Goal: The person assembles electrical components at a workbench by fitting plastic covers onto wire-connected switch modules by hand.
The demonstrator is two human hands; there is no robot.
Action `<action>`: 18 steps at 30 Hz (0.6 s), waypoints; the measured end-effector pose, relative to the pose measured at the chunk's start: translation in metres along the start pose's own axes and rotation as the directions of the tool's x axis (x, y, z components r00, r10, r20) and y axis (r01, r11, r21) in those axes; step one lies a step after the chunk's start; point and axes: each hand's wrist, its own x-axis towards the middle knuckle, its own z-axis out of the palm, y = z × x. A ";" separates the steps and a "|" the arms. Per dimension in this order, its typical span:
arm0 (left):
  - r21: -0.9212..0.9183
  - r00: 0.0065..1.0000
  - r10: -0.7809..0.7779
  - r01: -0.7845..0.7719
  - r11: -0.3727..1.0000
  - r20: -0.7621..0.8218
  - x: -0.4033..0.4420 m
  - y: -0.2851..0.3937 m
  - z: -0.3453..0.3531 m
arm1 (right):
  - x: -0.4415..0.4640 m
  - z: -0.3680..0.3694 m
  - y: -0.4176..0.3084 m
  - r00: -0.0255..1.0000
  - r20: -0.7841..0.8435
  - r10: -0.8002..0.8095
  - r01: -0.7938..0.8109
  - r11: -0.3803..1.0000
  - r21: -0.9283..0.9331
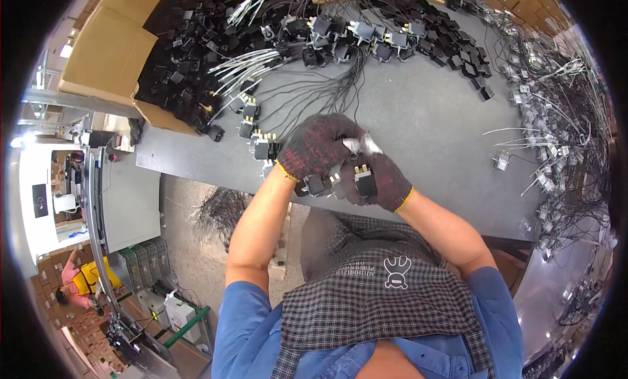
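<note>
My left hand (317, 144), in a dark red-flecked glove with a yellow cuff, is closed over the table's near edge, touching my right hand. What its fingers grip is hidden. My right hand (390, 181), gloved alike, is closed around a black block with brass-coloured terminals (365, 182). Two similar blocks, one darker (315, 184) and one with metal tabs (337, 186), show below the left hand; which hand supports them I cannot tell. White material (371, 144) shows at the fingertips. Thin black wires (320, 94) run from beyond the left hand to a row of blocks.
A cardboard box (108, 52) full of black parts stands at the far left of the grey table (432, 130). Black blocks with terminals (363, 32) line the back. Wired metal parts (530, 104) heap along the right. A person in a yellow vest (97, 277) is at lower left.
</note>
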 end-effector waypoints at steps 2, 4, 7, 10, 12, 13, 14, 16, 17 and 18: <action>0.003 1.000 -0.029 0.029 1.000 -0.003 -0.003 0.007 -0.005 | -0.009 0.006 -0.005 0.970 0.210 -0.126 0.106 0.989 0.103; 0.019 1.000 -0.024 0.024 1.000 -0.011 -0.006 0.007 -0.008 | -0.008 0.002 0.007 0.970 0.190 -0.154 0.145 0.987 0.062; 0.036 1.000 -0.019 0.019 0.999 -0.024 -0.010 0.002 -0.007 | -0.008 -0.004 -0.002 0.985 0.154 -0.081 0.078 0.997 0.021; 0.071 0.999 -0.021 0.024 0.997 -0.035 -0.010 0.004 -0.009 | 0.002 -0.017 0.001 0.948 -0.119 -0.295 0.195 0.833 -0.519; 0.054 0.986 -0.080 0.089 0.995 -0.143 -0.006 0.017 -0.011 | 0.001 -0.026 -0.001 0.934 -0.167 -0.317 0.229 0.886 -0.403; 0.042 0.974 -0.109 0.120 0.992 -0.198 -0.004 0.020 -0.013 | 0.000 -0.028 -0.004 0.921 -0.218 -0.322 0.257 0.925 -0.279; -0.018 0.943 -0.110 0.110 0.994 -0.315 0.002 0.008 -0.013 | 0.004 -0.038 -0.003 0.913 -0.224 -0.342 0.290 0.928 -0.234; 0.172 0.872 -0.065 0.168 0.971 -0.485 0.014 0.009 -0.025 | 0.010 -0.051 -0.005 0.895 -0.261 -0.362 0.297 0.919 -0.258; 0.308 0.853 0.058 0.123 0.944 -0.518 0.022 -0.008 -0.031 | 0.014 -0.058 -0.007 0.875 -0.302 -0.378 0.298 0.913 -0.279; 0.313 0.852 0.069 0.115 0.943 -0.520 0.031 -0.016 -0.034 | 0.022 -0.067 -0.007 0.862 -0.305 -0.405 0.300 0.892 -0.337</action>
